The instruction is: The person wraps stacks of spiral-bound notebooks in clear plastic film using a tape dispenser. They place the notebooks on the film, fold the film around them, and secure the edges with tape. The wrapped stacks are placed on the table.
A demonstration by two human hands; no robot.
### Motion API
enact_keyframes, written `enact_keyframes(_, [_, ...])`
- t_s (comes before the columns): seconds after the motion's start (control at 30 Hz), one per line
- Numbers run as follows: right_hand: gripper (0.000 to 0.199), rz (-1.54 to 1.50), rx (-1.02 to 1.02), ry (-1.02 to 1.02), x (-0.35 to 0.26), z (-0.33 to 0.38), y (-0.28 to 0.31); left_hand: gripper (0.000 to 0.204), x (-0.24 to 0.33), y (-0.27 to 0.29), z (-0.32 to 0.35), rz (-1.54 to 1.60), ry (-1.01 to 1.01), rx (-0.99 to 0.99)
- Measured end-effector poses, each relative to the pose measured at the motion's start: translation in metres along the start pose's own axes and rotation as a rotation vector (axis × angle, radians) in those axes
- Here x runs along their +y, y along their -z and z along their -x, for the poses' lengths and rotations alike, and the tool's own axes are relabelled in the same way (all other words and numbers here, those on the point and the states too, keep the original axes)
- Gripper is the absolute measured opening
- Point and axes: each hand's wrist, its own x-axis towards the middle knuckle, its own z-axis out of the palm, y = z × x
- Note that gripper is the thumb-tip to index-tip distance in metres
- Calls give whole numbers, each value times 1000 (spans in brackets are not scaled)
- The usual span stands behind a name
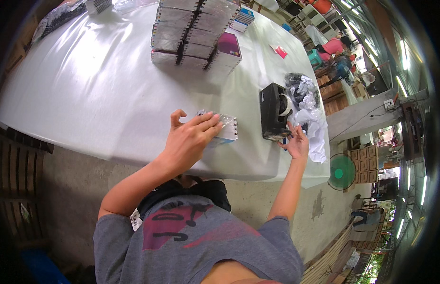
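Note:
My left hand lies with its fingers stretched flat across the top of a small block-shaped pack in clear plastic. The pack has dark marks along its right edge and some blue at its near side; my fingers hide part of it. To its right stands a black tape dispenser with a roll of tape in it. My right hand is at the dispenser's near end, thumb and index finger about that end, other fingers raised. Whether a strip of tape is between them is too small to tell.
Tall stacks of plastic-wrapped packs stand farther back on the white-covered table. Crumpled plastic lies right of the dispenser. A small red-and-white piece lies beyond. A green round fan stands off the table's right edge; other people work farther off.

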Motion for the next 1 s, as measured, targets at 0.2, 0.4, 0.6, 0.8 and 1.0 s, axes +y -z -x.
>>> enact_keyframes(0.2, [20,-76,-234,186,20,10,26,28,0,-2,-1,3,-3,11])
enact_keyframes(0.4, [19,-100,-102,302,46,10,34,27,1,1,-2,1,-5,-1])
enact_keyframes(0.6, [14,826,343,516,62,21,34,28,1,0,-2,1,-9,-6])
enact_keyframes(0.8, [20,1735,916,515,55,42,1,32,0,2,-3,31,-16,-8])
enact_keyframes(1.0, [19,1258,721,761,56,56,-10,38,1,5,-1,128,11,-38])
